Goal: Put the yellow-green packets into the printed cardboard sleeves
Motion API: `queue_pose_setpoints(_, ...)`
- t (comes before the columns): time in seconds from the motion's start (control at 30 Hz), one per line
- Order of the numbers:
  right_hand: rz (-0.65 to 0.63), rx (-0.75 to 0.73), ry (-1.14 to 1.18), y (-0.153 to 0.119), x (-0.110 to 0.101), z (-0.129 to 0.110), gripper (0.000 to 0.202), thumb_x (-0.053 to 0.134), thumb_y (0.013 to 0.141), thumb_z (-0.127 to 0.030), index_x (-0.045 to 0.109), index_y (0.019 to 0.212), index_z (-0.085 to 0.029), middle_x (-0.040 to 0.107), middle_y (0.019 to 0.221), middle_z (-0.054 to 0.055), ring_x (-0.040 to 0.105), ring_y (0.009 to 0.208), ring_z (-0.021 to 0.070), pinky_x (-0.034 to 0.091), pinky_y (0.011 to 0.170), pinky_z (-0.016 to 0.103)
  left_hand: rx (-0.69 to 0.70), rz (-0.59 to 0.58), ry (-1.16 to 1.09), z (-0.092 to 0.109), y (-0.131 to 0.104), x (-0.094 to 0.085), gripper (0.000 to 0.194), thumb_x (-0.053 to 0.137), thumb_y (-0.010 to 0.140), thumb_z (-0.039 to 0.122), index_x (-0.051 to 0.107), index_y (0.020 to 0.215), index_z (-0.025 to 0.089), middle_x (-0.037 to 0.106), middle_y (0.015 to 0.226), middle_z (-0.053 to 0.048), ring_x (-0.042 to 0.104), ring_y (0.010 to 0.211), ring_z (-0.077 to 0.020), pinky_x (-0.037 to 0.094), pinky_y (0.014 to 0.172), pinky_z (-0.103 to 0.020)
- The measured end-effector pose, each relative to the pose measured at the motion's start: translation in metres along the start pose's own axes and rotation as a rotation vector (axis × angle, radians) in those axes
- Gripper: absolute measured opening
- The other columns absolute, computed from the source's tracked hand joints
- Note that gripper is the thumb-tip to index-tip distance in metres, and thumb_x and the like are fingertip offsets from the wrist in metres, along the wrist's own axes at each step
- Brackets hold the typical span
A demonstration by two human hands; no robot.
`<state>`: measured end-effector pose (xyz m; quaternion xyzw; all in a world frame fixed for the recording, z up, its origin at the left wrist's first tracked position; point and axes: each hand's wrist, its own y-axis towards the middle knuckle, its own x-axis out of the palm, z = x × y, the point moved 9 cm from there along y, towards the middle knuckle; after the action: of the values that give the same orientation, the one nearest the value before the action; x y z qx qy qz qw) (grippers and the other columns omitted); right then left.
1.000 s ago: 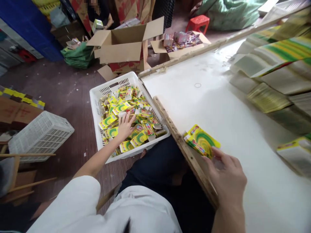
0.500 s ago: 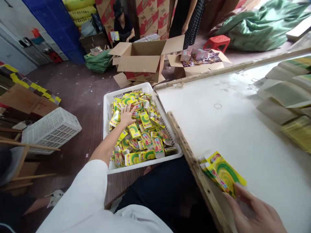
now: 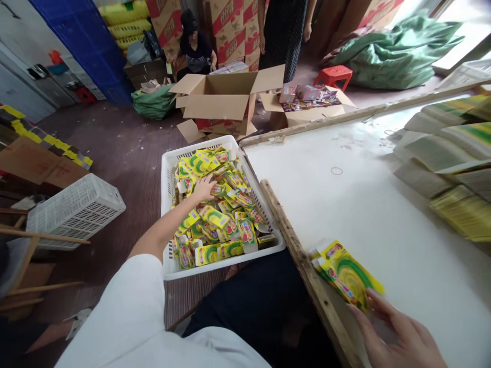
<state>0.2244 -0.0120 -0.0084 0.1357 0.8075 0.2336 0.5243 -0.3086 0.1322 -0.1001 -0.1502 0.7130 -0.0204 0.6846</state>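
Note:
A white plastic basket (image 3: 166, 179) is heaped with small yellow-and-green printed cartons (image 3: 214, 216). My left hand (image 3: 204, 188) lies on top of the heap, its fingers stretched out over the cartons and holding none of them. At the lower right, above the white tabletop (image 3: 307, 184), my right hand (image 3: 399, 327) pinches a yellow carton (image 3: 347, 273) by its near end, between thumb and fingers. The carton has a green swirl on its face, and a pale open flap shows at its far end.
Stacks of flat yellow cartons (image 3: 460, 148) lie on the table's right side. A wooden strip (image 3: 291, 235) edges the table. Beyond the basket stand an open cardboard box (image 3: 217, 106) and a red stool (image 3: 333, 76). Two people are at the back. A second basket (image 3: 76, 209) lies left.
My left hand has shifted slightly right and down across the heap, its fingers less spread, and some cartons have moved. The right hand still holds its carton. The view has turned slightly.

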Motion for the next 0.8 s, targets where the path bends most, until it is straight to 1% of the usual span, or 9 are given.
queue_pose_setpoints(0.07, 0.024, -0.039, -0.016, 0.0, -0.002, -0.002, 0.059, 0.04, 0.096, -0.076, 0.074, 0.109, -0.029, 0.077, 0.085, 0.01, 0.075, 0.069, 0.029, 0.058, 0.055, 0.042, 0.013, -0.055, 0.005, 0.006, -0.019, 0.008, 0.06, 0.072, 0.091, 0.042, 0.054, 0.144, 0.021, 0.049, 0.157, -0.014, 0.048, 0.144, -0.0336, 0.041, 0.119, -0.057)
queue_pose_setpoints(0.13, 0.014, -0.064, -0.027, 0.001, -0.003, -0.002, 0.062, 0.041, 0.096, -0.075, 0.075, 0.109, -0.025, 0.076, 0.084, 0.01, 0.075, 0.069, 0.029, 0.058, 0.054, 0.041, -0.004, -0.104, 0.004, 0.008, -0.03, 0.01, 0.046, 0.066, 0.097, 0.042, 0.059, 0.136, 0.019, 0.06, 0.141, -0.013, 0.061, 0.127, -0.0291, 0.053, 0.107, -0.055)
queue_pose_setpoints(0.23, -0.025, -0.077, -0.016, 0.002, -0.005, -0.003, 0.067, 0.043, 0.097, -0.073, 0.076, 0.112, -0.017, 0.076, 0.086, 0.012, 0.076, 0.071, 0.0292, 0.059, 0.056, 0.041, -0.049, -0.104, -0.001, 0.013, -0.027, -0.004, 0.038, 0.064, 0.098, 0.044, 0.064, 0.127, 0.018, 0.066, 0.128, -0.01, 0.067, 0.112, -0.0242, 0.058, 0.097, -0.047)
queue_pose_setpoints(0.3, -0.025, -0.071, -0.014, 0.002, -0.007, -0.002, 0.068, 0.043, 0.098, -0.072, 0.076, 0.113, -0.014, 0.076, 0.088, 0.012, 0.076, 0.072, 0.0288, 0.058, 0.058, 0.04, -0.072, -0.025, -0.005, 0.021, -0.017, -0.02, 0.04, 0.059, 0.101, 0.043, 0.063, 0.13, 0.017, 0.066, 0.131, -0.014, 0.065, 0.118, -0.0278, 0.054, 0.102, -0.05)
queue_pose_setpoints(0.37, -0.029, -0.067, -0.017, 0.001, -0.008, -0.001, 0.07, 0.044, 0.098, -0.072, 0.076, 0.112, -0.012, 0.076, 0.088, 0.011, 0.076, 0.072, 0.0284, 0.058, 0.059, 0.039, -0.07, 0.067, -0.012, 0.029, -0.006, -0.031, 0.046, 0.055, 0.101, 0.042, 0.059, 0.139, 0.018, 0.06, 0.142, -0.018, 0.056, 0.134, -0.0338, 0.044, 0.113, -0.054)
queue_pose_setpoints(0.47, -0.054, -0.06, -0.028, -0.003, -0.007, 0.001, 0.074, 0.042, 0.097, -0.074, 0.076, 0.112, -0.01, 0.075, 0.086, 0.011, 0.075, 0.071, 0.0303, 0.058, 0.059, 0.041, -0.071, 0.134, -0.022, 0.028, 0.01, -0.03, 0.061, 0.062, 0.094, 0.042, 0.05, 0.152, 0.023, 0.045, 0.162, -0.016, 0.032, 0.154, -0.038, 0.025, 0.125, -0.056)
queue_pose_setpoints(0.53, -0.057, -0.037, -0.019, -0.005, -0.008, 0.005, 0.075, 0.043, 0.095, -0.076, 0.076, 0.113, -0.01, 0.076, 0.085, 0.012, 0.074, 0.073, 0.0327, 0.058, 0.061, 0.043, -0.126, 0.136, -0.031, 0.01, 0.019, -0.022, 0.074, 0.066, 0.09, 0.04, 0.042, 0.158, 0.024, 0.035, 0.169, -0.015, 0.024, 0.158, -0.0403, 0.02, 0.127, -0.059)
queue_pose_setpoints(0.63, -0.081, 0.016, -0.006, -0.005, -0.007, 0.012, 0.072, 0.046, 0.095, -0.073, 0.074, 0.12, -0.011, 0.077, 0.091, 0.016, 0.074, 0.079, 0.0364, 0.059, 0.071, 0.047, -0.254, 0.127, -0.058, -0.034, 0.03, -0.012, 0.082, 0.064, 0.089, 0.041, 0.031, 0.163, 0.024, 0.025, 0.173, -0.015, 0.02, 0.159, -0.0439, 0.02, 0.126, -0.064)
queue_pose_setpoints(0.8, -0.004, 0.002, -0.011, -0.003, -0.012, 0.018, 0.056, 0.057, 0.092, -0.067, 0.077, 0.118, -0.021, 0.077, 0.085, 0.013, 0.072, 0.071, 0.0349, 0.057, 0.068, 0.047, -0.459, 0.094, -0.118, -0.102, 0.043, -0.014, 0.097, 0.055, 0.087, 0.07, 0.021, 0.165, 0.025, 0.016, 0.176, -0.014, 0.02, 0.159, -0.0442, 0.022, 0.126, -0.063)
